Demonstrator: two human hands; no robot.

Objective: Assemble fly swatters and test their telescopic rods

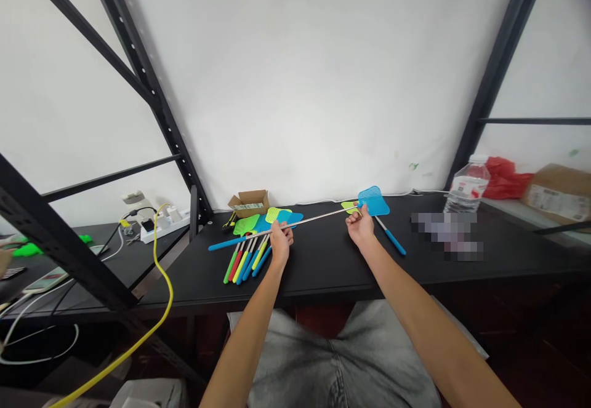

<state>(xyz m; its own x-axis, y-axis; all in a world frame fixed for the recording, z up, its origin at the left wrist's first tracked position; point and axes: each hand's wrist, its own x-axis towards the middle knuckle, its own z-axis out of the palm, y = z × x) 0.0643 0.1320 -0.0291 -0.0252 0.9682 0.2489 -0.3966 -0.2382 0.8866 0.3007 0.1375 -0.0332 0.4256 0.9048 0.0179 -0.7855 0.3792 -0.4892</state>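
Note:
A blue fly swatter (318,216) with a long thin metal rod is held across the front of me, above the black table. My left hand (281,242) is closed around the rod near its blue handle, which points left. At the head end, my right hand (361,223) pinches the rod just below the blue mesh. Under and left of my left hand lies a row of several fly swatters (244,263) with green, red, yellow and blue handles. Behind my right hand rests a yellow swatter head (349,207), and a blue handle (395,242) lies to its right.
A small open cardboard box (249,204) stands by the wall. To the right are a plastic water bottle (467,188), a red bag (505,177) and a brown package (558,192). A yellow cable (168,285) hangs at the left near a power strip (165,226). Black shelf posts flank the table (323,266).

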